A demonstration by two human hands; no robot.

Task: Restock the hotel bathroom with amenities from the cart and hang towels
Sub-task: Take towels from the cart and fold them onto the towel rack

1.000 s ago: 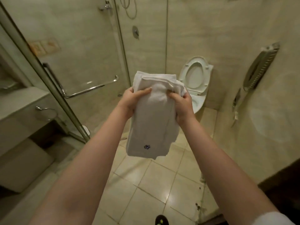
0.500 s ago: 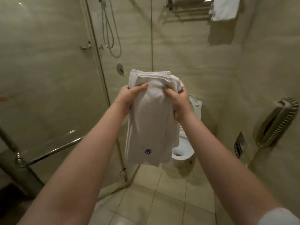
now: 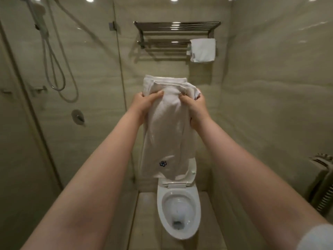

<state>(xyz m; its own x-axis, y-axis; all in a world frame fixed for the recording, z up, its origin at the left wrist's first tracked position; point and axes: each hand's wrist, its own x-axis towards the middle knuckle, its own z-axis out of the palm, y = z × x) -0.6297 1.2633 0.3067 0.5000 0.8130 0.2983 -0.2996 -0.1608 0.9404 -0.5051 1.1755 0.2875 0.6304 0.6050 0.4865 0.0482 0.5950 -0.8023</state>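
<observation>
Folded white towel (image 3: 167,132) held up below the chrome towel rack (image 3: 176,26). Left hand (image 3: 146,105) and right hand (image 3: 195,109) both clutch its top fold, fingers curled in. Small towel (image 3: 202,50) hangs at the rack's right end; this one not yet hung. Amenities, cart: unseen.

The head camera looks forward and down. The left hand (image 3: 145,105) and right hand (image 3: 196,110) are close, the towel rack (image 3: 177,28) beyond them.

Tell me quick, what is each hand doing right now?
Left hand: closed, gripping the folded white towel near its top.
Right hand: closed, gripping the same towel on the other side.
</observation>
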